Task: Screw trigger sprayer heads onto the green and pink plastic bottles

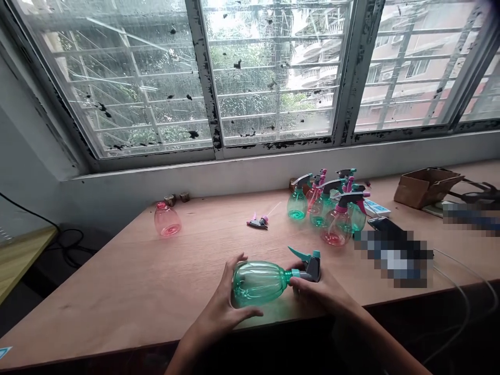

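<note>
**Both hands on teal-green spray bottle (258,283), lying on its side**

Bottle is at lower middle of frame, just above the near table edge, held low over the wooden table (117,297). Its body is clear teal plastic, rounded, w/ pale ribs, and its neck points to the right. At the neck sits a sprayer head (312,266) w/ teal trigger, teal collar and grey body. Left hand (222,308) is closed around the bottle body, fingers curved over it. Right hand (318,291) is closed around the neck, just under the sprayer head. Cannot tell if the bottle touches the table.

Further up, right of centre, stands a group of assembled spray bottles (328,211), teal and pink. Left of them lies a loose pink-and-grey sprayer head (258,222), and further left stands a pink bottle without head (167,220). Upper right: cardboard box (427,186).
</note>
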`<state>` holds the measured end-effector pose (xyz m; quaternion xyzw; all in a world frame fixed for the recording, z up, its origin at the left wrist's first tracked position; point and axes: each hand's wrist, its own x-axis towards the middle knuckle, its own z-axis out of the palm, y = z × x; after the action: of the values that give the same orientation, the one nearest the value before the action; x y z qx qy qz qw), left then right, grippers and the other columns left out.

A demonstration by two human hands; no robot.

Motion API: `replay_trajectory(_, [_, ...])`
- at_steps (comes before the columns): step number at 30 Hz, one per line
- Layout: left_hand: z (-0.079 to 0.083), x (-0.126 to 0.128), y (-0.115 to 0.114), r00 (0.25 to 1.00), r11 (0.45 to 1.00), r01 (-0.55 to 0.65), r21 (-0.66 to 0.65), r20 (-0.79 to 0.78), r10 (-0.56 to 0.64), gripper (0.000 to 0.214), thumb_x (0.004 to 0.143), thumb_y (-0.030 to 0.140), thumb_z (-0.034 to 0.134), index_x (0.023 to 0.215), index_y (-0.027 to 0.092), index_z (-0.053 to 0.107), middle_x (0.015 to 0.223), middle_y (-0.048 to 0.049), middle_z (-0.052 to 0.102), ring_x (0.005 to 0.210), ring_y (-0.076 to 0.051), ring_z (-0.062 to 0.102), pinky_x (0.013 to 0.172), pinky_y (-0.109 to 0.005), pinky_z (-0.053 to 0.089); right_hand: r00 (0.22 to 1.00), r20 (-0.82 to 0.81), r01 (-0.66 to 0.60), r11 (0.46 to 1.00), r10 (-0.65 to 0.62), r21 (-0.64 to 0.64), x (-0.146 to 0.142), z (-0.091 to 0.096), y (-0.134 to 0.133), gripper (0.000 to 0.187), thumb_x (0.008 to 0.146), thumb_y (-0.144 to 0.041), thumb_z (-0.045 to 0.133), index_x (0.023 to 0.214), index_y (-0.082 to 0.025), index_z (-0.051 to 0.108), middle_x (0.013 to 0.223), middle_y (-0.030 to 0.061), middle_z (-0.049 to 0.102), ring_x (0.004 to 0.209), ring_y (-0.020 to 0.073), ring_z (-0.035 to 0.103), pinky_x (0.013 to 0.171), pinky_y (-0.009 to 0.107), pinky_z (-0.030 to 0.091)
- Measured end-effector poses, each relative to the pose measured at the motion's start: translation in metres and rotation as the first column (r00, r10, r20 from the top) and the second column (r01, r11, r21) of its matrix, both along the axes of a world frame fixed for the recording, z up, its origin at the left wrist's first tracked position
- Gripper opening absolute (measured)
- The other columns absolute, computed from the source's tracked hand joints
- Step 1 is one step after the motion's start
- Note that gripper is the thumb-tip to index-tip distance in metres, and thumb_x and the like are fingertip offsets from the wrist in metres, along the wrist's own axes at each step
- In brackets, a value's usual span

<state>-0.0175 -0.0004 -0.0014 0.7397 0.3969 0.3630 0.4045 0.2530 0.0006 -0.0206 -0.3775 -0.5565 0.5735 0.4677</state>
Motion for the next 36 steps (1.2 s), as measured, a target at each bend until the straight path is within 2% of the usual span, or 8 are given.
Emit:
replay_trajectory(4, [0.005, -0.004, 0.001, 0.999, 0.999, 0.045, -0.022, 0.014, -0.045, 0.077, 0.084, 0.062, 0.064, 0.147, 0.028, 0.035, 0.153, -0.0115, 0.036, 0.143, -0.038, 0.031, 0.12, -0.052, 0.021, 0.999, 0.036, 0.0, 0.997, -0.002, 0.076, 0.001, -0.009, 0.002, 0.038, 0.08, -0.046, 0.078, 0.098, -0.014, 0.067, 0.059, -0.0002, 0.066, 0.051, 0.0144, 0.061, 0.052, 0.025, 0.046])
replay_trajectory(6, [0.007, -0.005, 0.001, 0.998, 0.997, 0.048, -0.06, 0.034, -0.046, 0.064, 0.092, 0.063, 0.049, 0.144, 0.026, 0.042, 0.15, -0.0116, 0.043, 0.139, -0.037, 0.038, 0.118, -0.053, 0.025, 0.999, 0.049, -0.003, 0.996, -0.002, 0.093, 0.001, -0.012, 0.001, 0.037, 0.081, -0.046, 0.077, 0.097, -0.015, 0.067, 0.056, -0.001, 0.065, 0.048, 0.0142, 0.06, 0.05, 0.025, 0.046])
replay_trajectory(8, [0.007, -0.005, 0.0, 0.999, 0.995, 0.041, -0.087, 0.037, -0.038, 0.061, 0.092, 0.057, 0.055, 0.144, 0.026, 0.042, 0.149, -0.0112, 0.045, 0.138, -0.035, 0.04, 0.118, -0.052, 0.027, 0.999, 0.046, -0.002, 0.996, -0.003, 0.094, 0.001, -0.013, 0.001, 0.034, 0.082, -0.046, 0.077, 0.095, -0.015, 0.067, 0.055, -0.0011, 0.065, 0.048, 0.0142, 0.06, 0.049, 0.025, 0.046])
replay_trajectory(15, [-0.001, -0.004, -0.003, 0.996, 0.991, 0.063, -0.119, -0.052, -0.07, 0.116, 0.074, 0.041, 0.084, 0.156, 0.034, 0.003, 0.164, -0.0124, 0.021, 0.149, -0.03, 0.026, 0.122, -0.05, 0.019, 1.0, -0.013, 0.026, 0.996, -0.025, 0.085, 0.002, -0.011, 0.0, 0.033, 0.081, -0.045, 0.078, 0.094, -0.016, 0.067, 0.062, -0.0003, 0.066, 0.047, 0.0142, 0.061, 0.048, 0.026, 0.047])
replay_trajectory(19, [0.001, -0.007, -0.002, 0.996, 0.984, 0.089, -0.154, 0.007, -0.089, 0.098, 0.084, 0.065, 0.061, 0.157, 0.03, 0.006, 0.165, -0.0128, 0.019, 0.151, -0.032, 0.021, 0.123, -0.052, 0.017, 1.0, 0.019, 0.019, 0.994, -0.021, 0.108, 0.002, -0.012, -0.001, 0.031, 0.082, -0.043, 0.077, 0.094, -0.016, 0.068, 0.06, 0.0005, 0.068, 0.048, 0.0143, 0.061, 0.049, 0.025, 0.046])
replay_trajectory(22, [0.005, -0.008, -0.002, 0.999, 0.975, 0.031, -0.222, -0.001, -0.032, 0.08, 0.095, 0.064, 0.043, 0.158, 0.029, 0.007, 0.164, -0.0111, 0.023, 0.151, -0.03, 0.02, 0.123, -0.054, 0.014, 0.999, 0.048, 0.003, 0.993, -0.008, 0.117, 0.002, -0.01, -0.002, 0.031, 0.084, -0.043, 0.075, 0.096, -0.015, 0.068, 0.057, 0.001, 0.068, 0.05, 0.0152, 0.063, 0.05, 0.025, 0.047])
replay_trajectory(32, [0.007, -0.006, -0.008, 0.991, 0.989, 0.086, -0.118, -0.09, -0.096, 0.123, 0.077, 0.042, 0.08, 0.155, 0.034, -0.015, 0.168, -0.0106, 0.004, 0.153, -0.031, 0.011, 0.123, -0.054, 0.013, 0.999, -0.025, 0.041, 0.997, -0.04, 0.062, 0.0, -0.009, -0.002, 0.034, 0.079, -0.045, 0.079, 0.09, -0.016, 0.066, 0.069, 0.003, 0.072, 0.047, 0.0152, 0.065, 0.047, 0.027, 0.051])
replay_trajectory(36, [0.006, -0.009, -0.006, 0.994, 0.988, 0.084, -0.129, -0.063, -0.092, 0.09, 0.091, 0.055, 0.057, 0.158, 0.03, 0.003, 0.168, -0.0083, 0.009, 0.154, -0.03, 0.008, 0.124, -0.053, 0.009, 1.0, -0.011, 0.028, 0.997, -0.027, 0.068, 0.001, -0.008, -0.003, 0.036, 0.078, -0.047, 0.079, 0.091, -0.016, 0.068, 0.069, 0.003, 0.072, 0.047, 0.0155, 0.065, 0.046, 0.027, 0.051])
